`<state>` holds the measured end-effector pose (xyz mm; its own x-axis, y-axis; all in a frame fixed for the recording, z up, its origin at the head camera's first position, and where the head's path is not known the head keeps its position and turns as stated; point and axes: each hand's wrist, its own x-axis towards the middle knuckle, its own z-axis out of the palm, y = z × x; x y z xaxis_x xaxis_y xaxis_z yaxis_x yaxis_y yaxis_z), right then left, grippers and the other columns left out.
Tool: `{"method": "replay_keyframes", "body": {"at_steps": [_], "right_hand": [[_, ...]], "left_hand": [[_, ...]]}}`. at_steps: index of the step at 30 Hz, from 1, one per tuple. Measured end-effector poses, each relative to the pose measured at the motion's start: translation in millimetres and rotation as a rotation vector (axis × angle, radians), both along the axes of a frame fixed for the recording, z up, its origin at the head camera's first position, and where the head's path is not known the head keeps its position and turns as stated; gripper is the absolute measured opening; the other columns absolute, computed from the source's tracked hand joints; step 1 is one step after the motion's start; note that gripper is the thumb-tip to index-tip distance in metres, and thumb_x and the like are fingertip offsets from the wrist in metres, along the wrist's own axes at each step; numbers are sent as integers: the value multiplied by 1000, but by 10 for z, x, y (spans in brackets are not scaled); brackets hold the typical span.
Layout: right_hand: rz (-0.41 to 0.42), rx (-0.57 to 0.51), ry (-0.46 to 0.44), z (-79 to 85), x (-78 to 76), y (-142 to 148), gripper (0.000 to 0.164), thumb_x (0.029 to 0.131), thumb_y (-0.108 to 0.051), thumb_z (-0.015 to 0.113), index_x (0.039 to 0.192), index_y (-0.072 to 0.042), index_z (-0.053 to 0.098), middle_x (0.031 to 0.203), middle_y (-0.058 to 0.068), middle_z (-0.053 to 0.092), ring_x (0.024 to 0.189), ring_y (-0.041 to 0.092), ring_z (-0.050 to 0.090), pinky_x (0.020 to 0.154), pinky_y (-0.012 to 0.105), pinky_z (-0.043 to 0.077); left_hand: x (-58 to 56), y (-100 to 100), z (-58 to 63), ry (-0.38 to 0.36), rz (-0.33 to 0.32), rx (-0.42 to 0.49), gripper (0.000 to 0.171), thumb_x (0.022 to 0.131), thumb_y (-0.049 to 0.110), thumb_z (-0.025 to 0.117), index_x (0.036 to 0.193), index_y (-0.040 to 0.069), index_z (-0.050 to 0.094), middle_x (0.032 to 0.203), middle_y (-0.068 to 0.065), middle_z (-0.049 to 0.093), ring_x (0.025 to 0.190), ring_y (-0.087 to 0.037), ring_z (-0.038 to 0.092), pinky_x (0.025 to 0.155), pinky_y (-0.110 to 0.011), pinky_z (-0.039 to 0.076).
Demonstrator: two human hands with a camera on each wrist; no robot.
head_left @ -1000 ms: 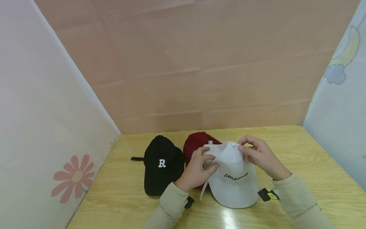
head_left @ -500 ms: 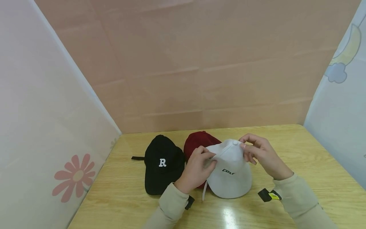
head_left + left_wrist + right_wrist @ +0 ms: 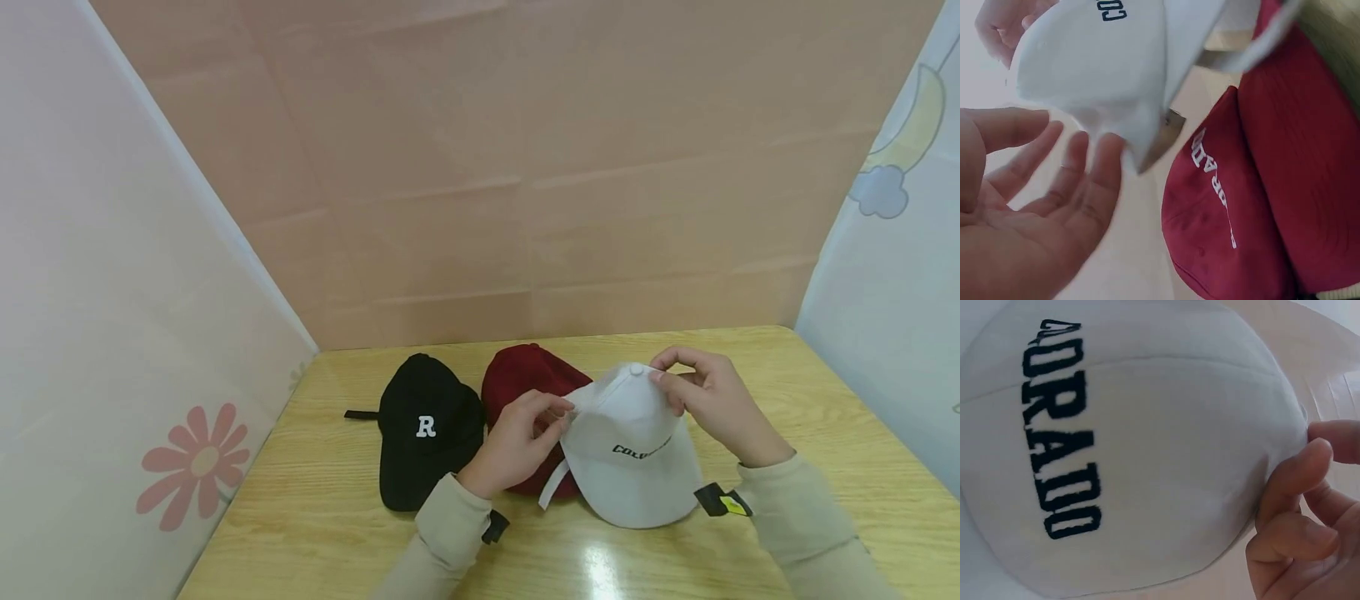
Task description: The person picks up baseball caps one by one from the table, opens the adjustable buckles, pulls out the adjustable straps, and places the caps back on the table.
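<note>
My right hand [image 3: 712, 404] pinches the top of a white baseball cap [image 3: 637, 467], whose dark lettering faces me and whose brim points down. In the right wrist view, thumb and fingers hold the crown fabric beside the letters. My left hand [image 3: 517, 442] is at the cap's left edge. Seen from the left wrist, its fingers [image 3: 1107, 162] are spread and loosely bent, fingertips right at the white fabric, thumb apart from them. A loose white strap [image 3: 555, 483] hangs from the cap. Behind it a dark red cap [image 3: 525, 375] lies on the table, partly hidden.
A black cap [image 3: 427, 392] with a white R lies to the left, its strap sticking out leftward. The wooden table [image 3: 300, 517] ends at a brownish backdrop [image 3: 525, 208], with pale patterned sheets at both sides.
The white cap swung left, then moved right with my right hand, showing more of the red cap. My left hand's fingers have loosened from the cap's left edge.
</note>
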<state>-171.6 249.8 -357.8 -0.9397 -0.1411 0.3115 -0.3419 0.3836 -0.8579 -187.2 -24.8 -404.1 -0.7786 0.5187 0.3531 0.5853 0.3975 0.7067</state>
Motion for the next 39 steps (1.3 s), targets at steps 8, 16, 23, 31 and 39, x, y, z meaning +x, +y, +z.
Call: {"method": "replay_keyframes", "body": {"at_steps": [8, 16, 23, 31, 39], "right_hand": [[-183, -1, -45, 25, -55, 297, 16, 101, -16, 58, 105, -1, 61, 76, -4, 59, 51, 16, 53, 50, 29, 44], [-325, 46, -159, -64, -208, 482, 37, 103, -28, 53, 118, 6, 57, 108, 5, 54, 62, 17, 63, 63, 26, 54], [-378, 168, -155, -209, -353, 555, 47, 103, -33, 49, 124, 8, 57, 120, 25, 55, 60, 14, 65, 62, 20, 48], [-403, 221, -126, -365, -458, 564, 48, 102, -34, 51, 129, 6, 54, 123, 30, 56, 61, 9, 63, 60, 23, 47], [-335, 326, -138, -460, -452, 511, 52, 102, -33, 53, 139, 4, 48, 140, 37, 45, 107, 51, 58, 79, 57, 52]], "left_hand": [[-18, -61, -87, -32, 153, -196, 23, 95, 14, 67, 117, 9, 70, 123, -9, 56, 114, -25, 54, 90, -31, 50], [-10, -83, -166, -97, 146, -343, 25, 93, 19, 70, 118, 14, 70, 135, -14, 51, 128, -30, 46, 102, -55, 43], [37, -89, -188, -124, 83, -440, 31, 89, 23, 76, 118, 16, 70, 142, -15, 45, 132, -30, 39, 100, -47, 47], [78, -66, -260, -70, 5, -597, 52, 72, 20, 90, 121, 21, 71, 151, -16, 38, 140, -34, 33, 97, -36, 51], [114, -23, -314, 78, -4, -655, 51, 70, 14, 91, 117, 21, 73, 149, -19, 40, 137, -36, 36, 100, -36, 50]]}}
